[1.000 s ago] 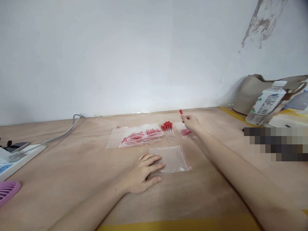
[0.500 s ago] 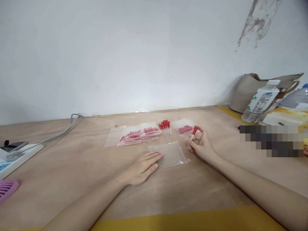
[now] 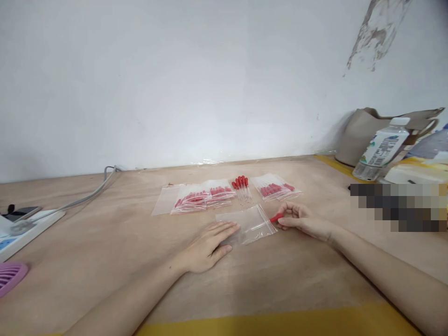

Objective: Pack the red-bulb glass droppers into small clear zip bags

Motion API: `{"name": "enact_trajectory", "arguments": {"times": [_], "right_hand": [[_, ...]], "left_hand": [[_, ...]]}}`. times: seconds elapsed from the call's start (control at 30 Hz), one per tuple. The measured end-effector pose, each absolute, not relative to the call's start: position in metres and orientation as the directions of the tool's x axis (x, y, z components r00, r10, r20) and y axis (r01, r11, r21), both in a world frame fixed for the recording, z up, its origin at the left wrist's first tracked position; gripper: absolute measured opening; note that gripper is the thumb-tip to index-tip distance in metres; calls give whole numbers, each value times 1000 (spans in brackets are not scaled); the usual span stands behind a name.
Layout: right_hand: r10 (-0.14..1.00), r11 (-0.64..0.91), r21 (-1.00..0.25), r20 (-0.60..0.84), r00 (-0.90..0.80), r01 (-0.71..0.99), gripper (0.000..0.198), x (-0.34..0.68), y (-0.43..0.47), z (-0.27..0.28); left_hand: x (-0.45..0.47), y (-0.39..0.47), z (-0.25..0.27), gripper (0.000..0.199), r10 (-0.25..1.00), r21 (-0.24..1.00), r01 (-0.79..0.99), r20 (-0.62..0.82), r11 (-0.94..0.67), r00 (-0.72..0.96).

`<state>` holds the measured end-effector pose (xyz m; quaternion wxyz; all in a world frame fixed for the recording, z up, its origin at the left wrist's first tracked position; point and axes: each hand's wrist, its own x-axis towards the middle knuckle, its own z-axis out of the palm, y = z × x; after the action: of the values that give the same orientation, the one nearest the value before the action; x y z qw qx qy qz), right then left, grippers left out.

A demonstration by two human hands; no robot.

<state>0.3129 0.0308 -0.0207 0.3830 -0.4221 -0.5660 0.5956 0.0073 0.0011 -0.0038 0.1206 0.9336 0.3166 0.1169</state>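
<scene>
My left hand (image 3: 213, 245) lies flat with fingers stretched, its fingertips on the left end of a clear zip bag (image 3: 250, 228). My right hand (image 3: 297, 218) pinches the red bulb of a dropper (image 3: 276, 218) at the bag's right, open end. The dropper's clear tube reaches leftward into the bag. Beyond the bag lie several loose red-bulbed droppers (image 3: 241, 183) side by side. Left of them is a pile of zip bags filled with droppers (image 3: 196, 198); to their right lie more filled bags (image 3: 275, 187).
At the right stand a labelled bottle (image 3: 380, 149) and a grey-beige bag (image 3: 355, 135). A white power strip (image 3: 31, 228) with a grey cable (image 3: 87, 198) lies at the left. Near the left edge is a pink slotted object (image 3: 14, 277). The wall (image 3: 175, 84) bounds the table's back.
My right hand has turned the dropper from upright to lying flat, and its tube has gone into the zip bag. My left hand has stayed on the bag.
</scene>
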Motion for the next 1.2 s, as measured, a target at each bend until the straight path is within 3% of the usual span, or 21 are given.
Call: {"name": "enact_trajectory", "arguments": {"times": [0.1, 0.23, 0.37, 0.53, 0.73, 1.03, 1.2], "right_hand": [[906, 34, -993, -18, -423, 117, 30, 318, 31, -18], [893, 118, -992, 87, -441, 42, 30, 309, 31, -16], [838, 78, -997, 64, -542, 2, 29, 301, 32, -17], [802, 88, -993, 21, -597, 83, 29, 303, 37, -18], [803, 145, -957, -36, -595, 253, 26, 303, 42, -20], [835, 184, -947, 9, -550, 264, 25, 303, 41, -21], [842, 287, -897, 68, -535, 337, 21, 298, 39, -21]], "left_hand": [[8, 1, -5, 47, 608, 291, 554, 143, -780, 781], [8, 1, -6, 47, 601, 293, 544, 163, -787, 782], [8, 2, -5, 47, 608, 295, 551, 154, -781, 779], [7, 3, -4, 44, 616, 312, 556, 139, -770, 775], [7, 3, -5, 42, 633, 323, 572, 122, -754, 765], [8, 4, -5, 42, 600, 312, 538, 152, -783, 786], [9, 3, -4, 41, 597, 321, 529, 166, -785, 785]]}}
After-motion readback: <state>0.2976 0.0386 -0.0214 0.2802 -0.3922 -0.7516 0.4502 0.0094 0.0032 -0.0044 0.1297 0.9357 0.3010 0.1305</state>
